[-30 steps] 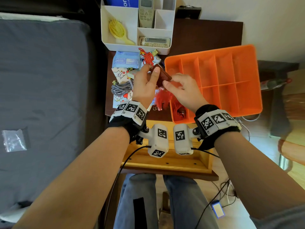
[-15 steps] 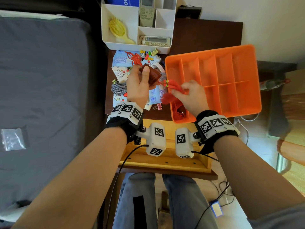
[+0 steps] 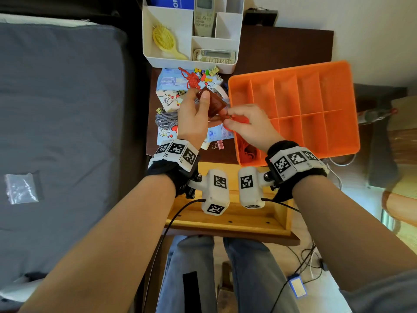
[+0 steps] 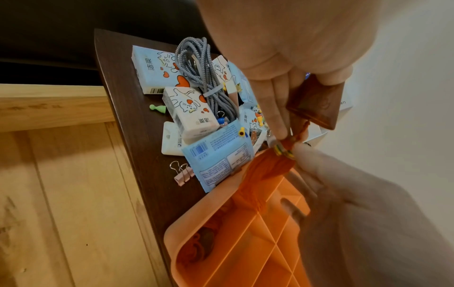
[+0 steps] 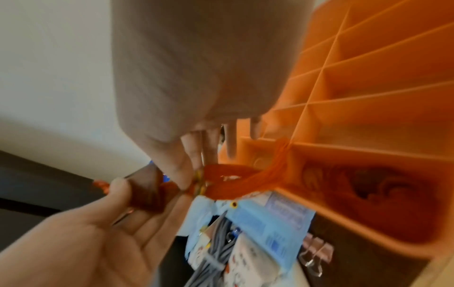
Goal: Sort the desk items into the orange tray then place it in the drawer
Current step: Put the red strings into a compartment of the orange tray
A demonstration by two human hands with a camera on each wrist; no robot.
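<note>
As your hands close back together, your left hand [image 3: 191,118] grips the wooden pendant [image 3: 213,103] and your right hand [image 3: 247,127] pinches its red tassel [image 4: 267,169], now trailing into the orange tray [image 3: 316,71]'s near-left compartment.

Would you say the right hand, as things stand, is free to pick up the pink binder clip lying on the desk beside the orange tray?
Probably not yet: the right hand is pinching the red tassel. The pink binder clip itself lies uncovered just below it.

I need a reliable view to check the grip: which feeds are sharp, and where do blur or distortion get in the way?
Head view: sharp and evenly lit, edges bowed by the wide lens; left hand holds the brown wooden pendant. Left wrist view: desk clutter crisp, right hand smeared. Right wrist view: blurred throughout, though the red tassel remains recognisable.
</note>
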